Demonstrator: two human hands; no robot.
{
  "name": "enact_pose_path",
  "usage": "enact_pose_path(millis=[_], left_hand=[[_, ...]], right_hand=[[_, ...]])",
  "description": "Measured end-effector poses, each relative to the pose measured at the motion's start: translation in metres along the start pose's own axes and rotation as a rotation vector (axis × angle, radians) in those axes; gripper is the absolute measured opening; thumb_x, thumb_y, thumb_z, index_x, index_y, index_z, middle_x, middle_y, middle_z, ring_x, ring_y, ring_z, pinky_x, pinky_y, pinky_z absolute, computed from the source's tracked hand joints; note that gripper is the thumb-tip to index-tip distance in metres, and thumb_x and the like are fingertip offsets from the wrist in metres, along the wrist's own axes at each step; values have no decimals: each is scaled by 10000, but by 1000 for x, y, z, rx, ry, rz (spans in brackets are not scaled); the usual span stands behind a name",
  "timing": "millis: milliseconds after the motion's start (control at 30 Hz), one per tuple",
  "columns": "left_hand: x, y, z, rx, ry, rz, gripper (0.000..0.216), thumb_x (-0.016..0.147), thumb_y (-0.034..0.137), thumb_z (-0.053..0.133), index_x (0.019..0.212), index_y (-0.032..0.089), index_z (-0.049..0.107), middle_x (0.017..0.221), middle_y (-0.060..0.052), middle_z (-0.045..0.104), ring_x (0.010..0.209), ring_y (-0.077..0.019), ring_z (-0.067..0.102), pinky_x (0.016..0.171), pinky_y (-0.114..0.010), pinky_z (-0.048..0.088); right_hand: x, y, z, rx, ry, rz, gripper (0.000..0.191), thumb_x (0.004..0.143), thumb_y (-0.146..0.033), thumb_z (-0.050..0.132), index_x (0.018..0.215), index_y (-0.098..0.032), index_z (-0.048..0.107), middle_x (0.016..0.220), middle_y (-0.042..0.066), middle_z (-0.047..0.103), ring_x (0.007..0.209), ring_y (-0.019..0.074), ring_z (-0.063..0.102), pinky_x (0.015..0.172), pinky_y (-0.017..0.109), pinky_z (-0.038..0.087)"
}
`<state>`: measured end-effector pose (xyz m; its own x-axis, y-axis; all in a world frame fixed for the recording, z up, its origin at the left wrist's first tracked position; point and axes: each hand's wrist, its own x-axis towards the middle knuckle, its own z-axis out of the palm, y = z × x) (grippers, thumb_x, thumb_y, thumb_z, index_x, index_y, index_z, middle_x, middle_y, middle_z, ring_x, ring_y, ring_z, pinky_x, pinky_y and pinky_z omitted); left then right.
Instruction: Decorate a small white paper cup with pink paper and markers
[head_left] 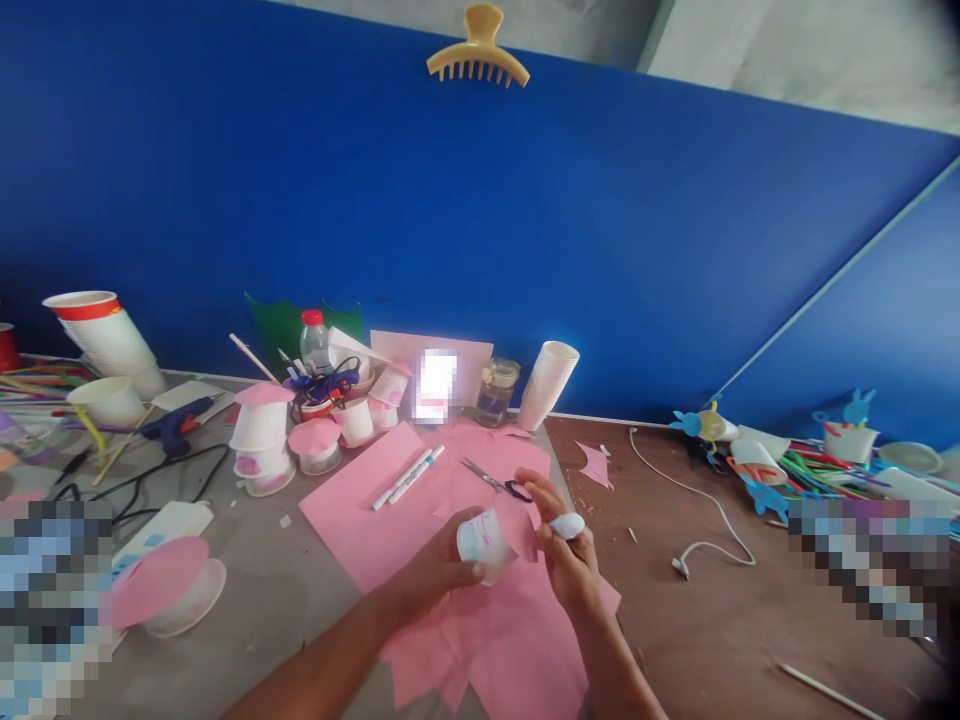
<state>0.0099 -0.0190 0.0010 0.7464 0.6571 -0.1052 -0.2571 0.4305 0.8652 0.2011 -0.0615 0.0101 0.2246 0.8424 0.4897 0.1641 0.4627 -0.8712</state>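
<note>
From where I stand, the person's left hand (439, 562) is closed around a small paper cup (477, 540), tipped on its side above the pink sheets (427, 620) that cover the middle of the surface (277, 590). Pinkish marks show on the cup's side. The right hand (568, 565) is half curled, gripping a white round-ended object (568, 525) — what it is, I can't tell — while its upper fingers reach out past it. A cut pink piece (516, 528) sits between cup and right hand; whether the fingers hold it is unclear. Just beyond, scissors (484, 473) lie near those fingertips, and two white pens (409, 478) rest side by side — farther back, a leaning cup stack (550, 385) stands beside a glass jar (496, 392).
</note>
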Motion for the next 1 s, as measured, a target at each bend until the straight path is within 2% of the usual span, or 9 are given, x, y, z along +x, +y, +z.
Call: enact_pose_path(millis=[100,200,433,600,700,833,900,1000], left_hand=[[-2,5,2,60,22,31,614,665,357,746,1232,273,528,1113,-62,634,1011,-279,568,784,-381,439],[-3,9,4,120,58,46,572,680,382,718,1216,283,545,1112,-67,646,1012,-307,579,774,-419,458],[0,2,-4,11,38,8,603,673,351,763,1213,274,507,1097,-64,600,1005,-258,558,772,-369,469],[0,2,-4,-100,21,-49,609,719,352,737,1260,288,466,1120,-72,580,1001,-241,572,749,-347,484],[0,5,-1,-176,-7,-29,556,750,379,707,1247,248,494,1065,-88,618,956,-234,611,711,-311,483],[3,4,-3,-296,-30,3,467,814,423,622,1206,179,551,1145,-139,631,974,-253,633,829,-375,481],[4,3,-6,-340,-45,-35,481,850,457,555,1209,137,564,1197,-169,615,997,-256,630,888,-401,462],[6,1,-9,-390,-70,-92,516,877,496,480,1203,108,579,1194,-180,623,990,-247,636,875,-382,470]], right_hand=[[0,-9,2,-40,-103,36,294,838,-391,598,1091,-270,681,1234,94,623,1187,306,536,968,489,442],[2,-17,5,-110,-129,14,243,831,-334,616,1047,-263,703,1191,93,657,1134,304,583,924,478,487],[3,-13,6,-170,-145,-20,259,817,-310,638,1066,-269,700,1202,86,654,1161,299,573,964,484,469],[0,-4,2,-88,-53,34,347,823,-385,623,1150,-275,663,1286,91,598,1238,311,505,1009,505,419],[0,3,0,7,7,99,397,845,-416,587,1208,-260,626,1314,100,575,1277,307,464,1054,522,362],[-1,12,2,138,42,183,396,867,-411,560,1230,-259,605,1317,98,574,1260,292,488,1053,508,375],[-3,15,6,116,40,193,409,865,-402,572,1249,-263,588,1332,94,561,1266,290,481,1054,499,380],[-5,14,12,47,23,165,432,863,-401,582,1275,-270,565,1375,84,520,1296,288,446,1076,493,360]])
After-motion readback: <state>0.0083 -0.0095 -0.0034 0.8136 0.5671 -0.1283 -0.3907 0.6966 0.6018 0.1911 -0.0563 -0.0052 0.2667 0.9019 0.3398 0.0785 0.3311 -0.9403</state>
